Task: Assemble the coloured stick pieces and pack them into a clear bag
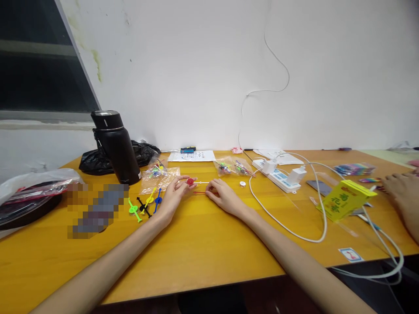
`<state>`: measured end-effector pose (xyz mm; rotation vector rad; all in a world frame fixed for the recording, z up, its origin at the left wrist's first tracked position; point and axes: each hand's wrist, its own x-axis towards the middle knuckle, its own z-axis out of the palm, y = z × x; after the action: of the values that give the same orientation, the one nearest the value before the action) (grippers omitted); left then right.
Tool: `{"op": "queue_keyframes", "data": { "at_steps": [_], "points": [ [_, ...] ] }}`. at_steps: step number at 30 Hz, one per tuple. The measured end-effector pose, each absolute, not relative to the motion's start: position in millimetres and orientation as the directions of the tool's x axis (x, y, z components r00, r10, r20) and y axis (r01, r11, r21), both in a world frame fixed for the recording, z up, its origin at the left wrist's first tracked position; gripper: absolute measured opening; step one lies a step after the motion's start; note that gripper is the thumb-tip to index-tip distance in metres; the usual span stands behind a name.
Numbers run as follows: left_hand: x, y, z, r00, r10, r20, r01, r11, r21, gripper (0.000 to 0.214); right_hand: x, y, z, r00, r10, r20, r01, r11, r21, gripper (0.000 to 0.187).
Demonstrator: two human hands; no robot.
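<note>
Mid-table on the yellow wooden tabletop (196,244), left hand (172,198) pinches narrow on one small red plastic disc (190,181), right hand (222,197) fingertips closed on the end of one thin red plastic stick (199,192) lying flat between both hands. Both look featherlight, slick, stick probably bendy and snappable: grip disc by rim, stick near its end. Also one thin white stick (203,182), four coloured stick-and-disc pieces (145,205) beside left hand.
</note>
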<state>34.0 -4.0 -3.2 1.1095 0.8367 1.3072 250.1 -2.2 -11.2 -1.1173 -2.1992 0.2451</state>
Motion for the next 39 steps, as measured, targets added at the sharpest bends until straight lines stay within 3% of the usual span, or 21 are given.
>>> {"op": "queue_keyframes", "data": {
  "at_steps": [3, 7, 11, 19, 27, 39],
  "points": [
    [34, -5, -2, 0.100, 0.987, 0.124, -0.312, -0.087, 0.946, 0.035, 250, -1, -11, -0.350, 0.832, 0.430, 0.588, 0.552, -0.591, 0.011],
    [33, -5, 1, 0.055, 0.991, 0.122, -0.343, -0.096, 0.934, 0.035, 251, 6, -8, -0.246, 0.900, 0.360, 0.290, 0.423, -0.858, 0.025],
    [33, -6, 3, 0.053, 0.991, 0.123, -0.328, -0.099, 0.939, 0.035, 253, 10, -5, -0.150, 0.945, 0.291, 0.103, 0.308, -0.946, 0.036],
    [36, -9, 1, 0.121, 0.982, 0.146, -0.249, -0.112, 0.962, 0.040, 248, 3, -2, -0.187, 0.958, 0.216, 0.029, 0.225, -0.974, 0.037],
    [42, -12, -1, 0.256, 0.933, 0.252, -0.159, -0.216, 0.963, 0.049, 241, -1, 0, -0.288, 0.905, 0.314, 0.060, 0.344, -0.937, 0.032],
    [43, -17, -3, 0.317, 0.895, 0.313, -0.145, -0.280, 0.949, 0.041, 237, -10, 6, -0.287, 0.876, 0.387, 0.158, 0.442, -0.883, 0.027]
  ]
}}
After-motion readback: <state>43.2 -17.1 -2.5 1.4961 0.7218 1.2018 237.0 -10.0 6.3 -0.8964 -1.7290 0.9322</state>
